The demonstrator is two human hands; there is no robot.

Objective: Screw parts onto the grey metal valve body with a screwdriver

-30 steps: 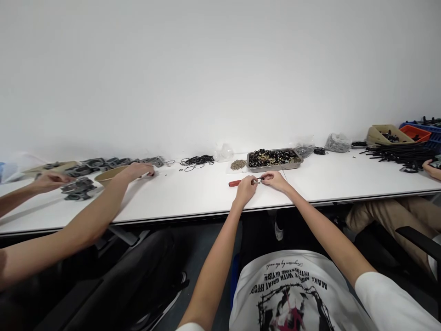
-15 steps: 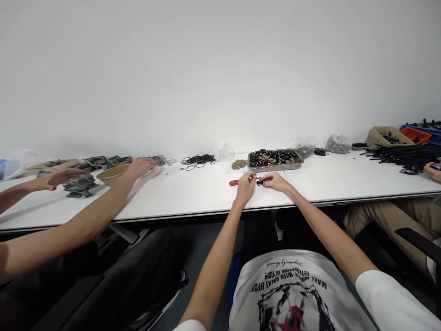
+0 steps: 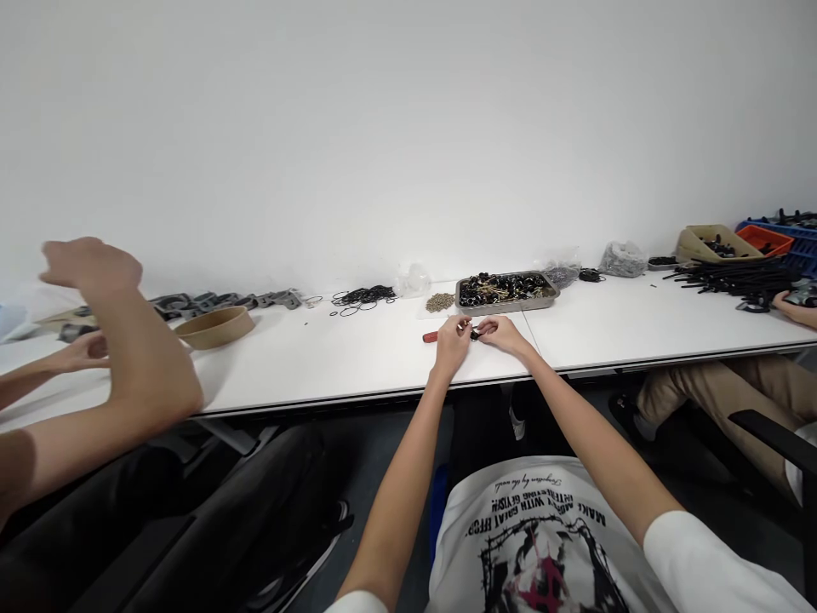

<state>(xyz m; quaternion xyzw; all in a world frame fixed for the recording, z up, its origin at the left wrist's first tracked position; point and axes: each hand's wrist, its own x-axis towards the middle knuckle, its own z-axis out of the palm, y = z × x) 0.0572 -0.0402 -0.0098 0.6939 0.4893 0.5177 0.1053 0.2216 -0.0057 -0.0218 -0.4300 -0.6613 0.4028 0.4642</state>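
My left hand [image 3: 453,340] and my right hand [image 3: 501,332] meet on the white table [image 3: 332,362], fingers pinched together around a small black part [image 3: 474,334]. A tiny brass piece shows at my left fingertips. A red-handled tool [image 3: 431,337] lies on the table just left of my left hand, partly hidden by it. A grey metal tray [image 3: 506,291] of black and brass parts sits just behind my hands. A small heap of brass pieces [image 3: 440,302] lies left of the tray.
A person on the left has a raised fist [image 3: 90,266] and another hand [image 3: 86,349] near grey castings [image 3: 217,300] and a tan bowl [image 3: 215,328]. Black O-rings [image 3: 362,298], plastic bags, black rods [image 3: 734,277] and coloured bins [image 3: 762,240] lie along the back. Another person's hand [image 3: 795,305] is at right.
The person on the left lifted an arm from the table up into a raised fist. My hands drew closer together around the small black part, staying in the same spot.
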